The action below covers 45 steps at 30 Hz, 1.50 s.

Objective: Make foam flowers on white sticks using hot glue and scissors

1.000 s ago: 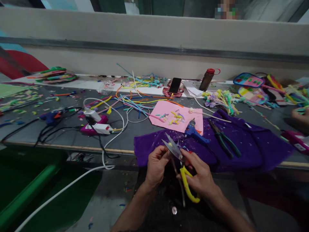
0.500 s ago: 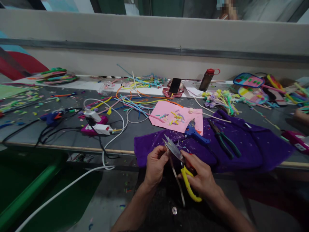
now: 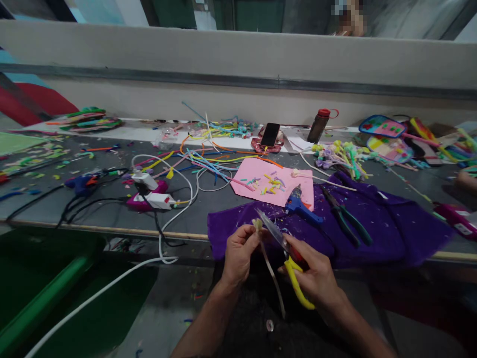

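Note:
My left hand [image 3: 240, 251] pinches a pale pipe-cleaner stem [image 3: 274, 278] near its top, where a small yellowish tuft [image 3: 257, 223] sticks up past the fingertips. The stem hangs down below the hand. My right hand [image 3: 315, 268] grips yellow-handled scissors [image 3: 296, 283], their blades pointing up and left, just right of the tuft and apart from it. A purple cloth [image 3: 231, 223] lies behind both hands. On it rest a blue glue gun [image 3: 303, 209] and dark green pliers [image 3: 346, 219].
Pink paper [image 3: 246, 171] carries small coloured clippings. Behind are a phone [image 3: 270, 134], a bottle [image 3: 319, 125] and fuzzy stems [image 3: 346, 156]. Power strips [image 3: 151, 199] with a white cable [image 3: 108, 293] sit left, near another blue glue gun [image 3: 80, 184]. Another person's hand [image 3: 467, 180] shows at far right.
The scissors have moved slightly right and down, away from the left fingertips, and their blades have come together. The yellowish tuft now shows clearly above the left hand.

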Motion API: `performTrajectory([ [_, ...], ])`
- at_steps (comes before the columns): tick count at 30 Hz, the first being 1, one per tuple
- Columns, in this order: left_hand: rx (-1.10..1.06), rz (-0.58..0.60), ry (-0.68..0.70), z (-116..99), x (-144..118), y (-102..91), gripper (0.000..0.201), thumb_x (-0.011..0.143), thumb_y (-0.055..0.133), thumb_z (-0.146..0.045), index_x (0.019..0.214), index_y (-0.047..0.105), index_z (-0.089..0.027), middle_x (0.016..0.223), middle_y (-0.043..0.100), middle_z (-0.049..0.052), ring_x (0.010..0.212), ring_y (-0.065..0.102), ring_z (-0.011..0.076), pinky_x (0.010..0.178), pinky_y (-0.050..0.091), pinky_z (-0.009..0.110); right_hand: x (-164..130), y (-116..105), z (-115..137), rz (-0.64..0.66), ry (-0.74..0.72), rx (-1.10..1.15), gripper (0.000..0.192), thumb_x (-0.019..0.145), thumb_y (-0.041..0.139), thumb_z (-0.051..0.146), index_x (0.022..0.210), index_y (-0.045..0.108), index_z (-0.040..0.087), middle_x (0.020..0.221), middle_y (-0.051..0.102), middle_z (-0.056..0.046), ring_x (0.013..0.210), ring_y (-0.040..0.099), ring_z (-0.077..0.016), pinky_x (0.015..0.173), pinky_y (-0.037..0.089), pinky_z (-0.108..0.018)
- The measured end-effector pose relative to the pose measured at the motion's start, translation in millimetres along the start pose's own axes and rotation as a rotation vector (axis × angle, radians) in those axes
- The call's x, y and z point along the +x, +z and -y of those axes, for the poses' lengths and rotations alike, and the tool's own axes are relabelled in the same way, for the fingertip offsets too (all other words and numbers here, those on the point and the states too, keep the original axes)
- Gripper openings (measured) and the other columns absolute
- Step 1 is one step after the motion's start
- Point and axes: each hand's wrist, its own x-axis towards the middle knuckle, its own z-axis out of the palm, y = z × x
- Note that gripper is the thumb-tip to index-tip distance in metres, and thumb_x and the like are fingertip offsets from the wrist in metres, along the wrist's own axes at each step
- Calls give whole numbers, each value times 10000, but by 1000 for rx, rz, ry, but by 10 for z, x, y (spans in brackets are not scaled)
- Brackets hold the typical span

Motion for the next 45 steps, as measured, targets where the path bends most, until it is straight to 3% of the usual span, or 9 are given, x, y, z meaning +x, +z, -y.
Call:
performTrajectory([
  [3,-22,14,-66,-55,4,4,215,654,688,-332,736,671,-133,730,667,36,545,522,77,458,369,165,-18,-44,1,-28,76,32,558,729,631,248,1247,424,228,1112,580,-60,984,567,-195,845,464,-284],
  [6,-73,18,-125,-85,2,7,231,667,675,-359,720,653,-135,656,646,25,449,459,47,366,287,145,-33,-72,22,-10,139,46,557,738,614,255,1251,397,225,1107,580,-53,963,577,-184,842,466,-282],
  [10,-132,15,-177,-74,-4,19,243,658,683,-369,732,626,-144,617,624,7,421,456,48,355,297,147,-22,-70,104,27,124,4,567,729,624,262,1248,397,232,1101,569,-56,947,571,-189,830,463,-293],
  [19,-117,39,-100,-1,-19,21,226,668,691,-324,652,592,-122,493,480,-48,415,372,28,407,284,151,35,7,149,50,9,-131,576,714,647,285,1236,421,200,866,558,-37,741,530,-166,656,453,-282],
  [45,71,-19,18,39,-14,-32,179,667,684,-308,697,665,-133,569,553,-24,495,407,62,481,323,175,-26,33,46,36,-61,-149,529,738,577,197,1251,453,156,803,566,-35,691,556,-145,616,477,-253],
])
